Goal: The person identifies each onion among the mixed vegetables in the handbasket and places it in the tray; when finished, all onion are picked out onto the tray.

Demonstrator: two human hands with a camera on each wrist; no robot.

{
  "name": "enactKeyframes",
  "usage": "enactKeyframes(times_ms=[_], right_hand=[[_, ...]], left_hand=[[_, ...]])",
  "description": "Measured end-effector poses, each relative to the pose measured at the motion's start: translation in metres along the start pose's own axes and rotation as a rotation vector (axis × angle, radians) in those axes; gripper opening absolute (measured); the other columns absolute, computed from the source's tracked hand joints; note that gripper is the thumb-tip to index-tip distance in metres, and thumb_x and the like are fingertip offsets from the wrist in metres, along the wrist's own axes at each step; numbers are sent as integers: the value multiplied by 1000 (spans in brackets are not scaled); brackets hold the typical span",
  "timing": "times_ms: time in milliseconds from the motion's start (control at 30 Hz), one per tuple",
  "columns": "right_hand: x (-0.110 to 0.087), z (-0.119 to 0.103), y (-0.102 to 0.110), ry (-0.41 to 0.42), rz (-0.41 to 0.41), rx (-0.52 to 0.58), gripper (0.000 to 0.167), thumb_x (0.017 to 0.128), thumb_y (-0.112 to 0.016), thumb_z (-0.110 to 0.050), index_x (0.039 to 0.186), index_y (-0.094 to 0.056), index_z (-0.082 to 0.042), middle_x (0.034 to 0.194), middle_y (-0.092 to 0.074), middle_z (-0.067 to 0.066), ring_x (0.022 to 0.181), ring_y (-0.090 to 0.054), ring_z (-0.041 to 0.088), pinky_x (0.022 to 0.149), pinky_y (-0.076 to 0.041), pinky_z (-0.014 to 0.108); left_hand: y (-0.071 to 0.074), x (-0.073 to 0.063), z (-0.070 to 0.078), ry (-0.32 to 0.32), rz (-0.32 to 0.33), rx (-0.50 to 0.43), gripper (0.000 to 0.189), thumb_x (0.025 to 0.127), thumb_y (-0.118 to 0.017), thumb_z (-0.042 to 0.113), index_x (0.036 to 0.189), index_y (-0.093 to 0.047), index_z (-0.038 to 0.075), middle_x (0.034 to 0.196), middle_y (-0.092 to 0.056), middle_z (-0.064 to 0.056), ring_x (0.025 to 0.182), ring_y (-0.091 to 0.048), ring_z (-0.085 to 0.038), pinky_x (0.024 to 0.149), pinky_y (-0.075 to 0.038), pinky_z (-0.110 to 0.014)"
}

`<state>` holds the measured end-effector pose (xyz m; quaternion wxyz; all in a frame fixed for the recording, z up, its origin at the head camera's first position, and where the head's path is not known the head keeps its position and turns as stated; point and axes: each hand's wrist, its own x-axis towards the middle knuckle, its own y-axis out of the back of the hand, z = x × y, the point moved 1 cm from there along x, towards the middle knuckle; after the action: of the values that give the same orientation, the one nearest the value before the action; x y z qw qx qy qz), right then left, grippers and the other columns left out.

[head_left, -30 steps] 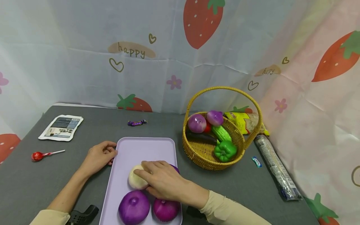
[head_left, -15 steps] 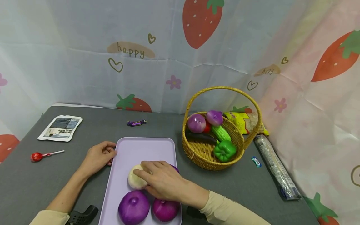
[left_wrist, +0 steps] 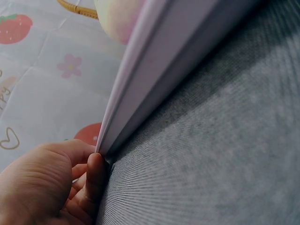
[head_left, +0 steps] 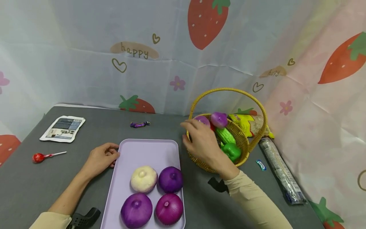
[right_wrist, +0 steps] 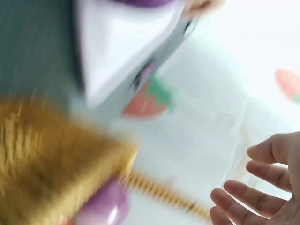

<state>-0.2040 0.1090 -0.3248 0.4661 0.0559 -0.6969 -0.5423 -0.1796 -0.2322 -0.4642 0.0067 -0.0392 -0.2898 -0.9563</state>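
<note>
My left hand (head_left: 100, 160) is at the upper left side of the lilac tray (head_left: 148, 149). In the left wrist view its thumb and finger pinch the tray's rim (left_wrist: 123, 89). On the tray sit a white onion (head_left: 144, 179), a dark purple onion (head_left: 170, 179), a large purple onion (head_left: 136, 210) and a magenta onion (head_left: 169, 209). My right hand (head_left: 201, 143) is over the left side of the yellow wicker basket (head_left: 240, 136), holding nothing, its fingers (right_wrist: 255, 194) spread in the right wrist view. It hides the eggplant and part of a purple onion (head_left: 203, 120).
Inside the basket are another purple onion (head_left: 219, 120), a green cucumber-like vegetable (head_left: 225, 135) and a green bell pepper (head_left: 232, 151). A yellow packet (head_left: 243, 124) and a long clear package (head_left: 281, 170) lie to its right. At left are a white pouch (head_left: 63, 128) and a red lollipop (head_left: 38, 157).
My right hand has left the onions on the tray and moved up and right to the basket, uncovering the white and dark purple onions. The left hand stays at the tray's rim.
</note>
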Motion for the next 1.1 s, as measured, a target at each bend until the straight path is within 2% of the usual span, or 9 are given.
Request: enactKeyframes(times_ms=[67, 133, 300, 400, 533, 633, 733, 933, 1100], right_hand=[[5, 22, 3, -83, -3, -25, 34, 81, -68, -8, 115, -67, -7, 114, -67, 11, 100, -66, 30, 79, -57, 43], [8, 41, 3, -170, -71, -67, 39, 82, -66, -8, 120, -64, -7, 120, -64, 15, 104, -64, 35, 82, -56, 47], [14, 70, 0, -342, -394, -154, 53, 86, -62, -18, 137, -52, -10, 139, -51, 22, 123, -53, 45, 95, -50, 58], [18, 78, -3, -340, -547, -146, 59, 88, -63, -22, 143, -46, -12, 145, -45, 23, 130, -46, 47, 102, -45, 61], [20, 83, -8, -268, -677, -103, 65, 87, -70, -24, 146, -45, -13, 151, -40, 22, 136, -41, 48, 109, -39, 61], [18, 86, -14, -223, -709, -102, 67, 83, -75, -22, 144, -47, -12, 148, -44, 20, 135, -43, 45, 110, -39, 58], [17, 88, -19, -204, -696, -128, 69, 80, -78, -21, 142, -48, -13, 142, -51, 19, 130, -49, 43, 107, -43, 55], [15, 88, -20, -271, -682, -163, 71, 81, -76, -31, 145, -46, -23, 135, -51, 24, 121, -54, 44, 97, -50, 57], [18, 83, -7, -270, -592, -125, 69, 81, -75, -35, 143, -49, -21, 134, -52, 22, 117, -55, 43, 94, -51, 56]], left_hand=[[-1, 0, 0, 1, -2, -6, 32, 91, -61, 14, 119, -60, -2, 85, -66, -10, 57, -59, -2, 55, -53, -21], [-1, 1, -1, -2, -6, -13, 32, 91, -61, 13, 119, -60, -3, 85, -66, -10, 57, -59, -2, 55, -53, -22], [-2, 0, -1, -3, -13, -21, 31, 91, -61, 12, 118, -60, -3, 85, -66, -11, 57, -59, -2, 55, -54, -22], [-2, 0, -1, 0, -8, -22, 31, 91, -61, 11, 118, -60, -3, 85, -66, -11, 57, -59, -2, 55, -54, -22], [-3, 0, 0, 1, -12, -30, 31, 90, -60, 10, 118, -60, -4, 85, -66, -12, 57, -59, -2, 55, -54, -22], [-4, 0, 1, -2, -15, -35, 32, 90, -60, 10, 118, -59, -5, 85, -66, -12, 57, -59, -3, 55, -55, -23], [-5, 1, 0, -7, -8, -31, 31, 90, -60, 10, 118, -59, -5, 85, -66, -12, 56, -59, -3, 55, -55, -23], [-5, 3, -3, -10, -9, -31, 31, 90, -60, 10, 118, -59, -4, 86, -67, -13, 57, -60, -2, 55, -55, -23], [-4, 2, -4, -13, -5, -39, 31, 90, -60, 9, 118, -59, -5, 86, -67, -13, 57, -59, -2, 55, -56, -24]])
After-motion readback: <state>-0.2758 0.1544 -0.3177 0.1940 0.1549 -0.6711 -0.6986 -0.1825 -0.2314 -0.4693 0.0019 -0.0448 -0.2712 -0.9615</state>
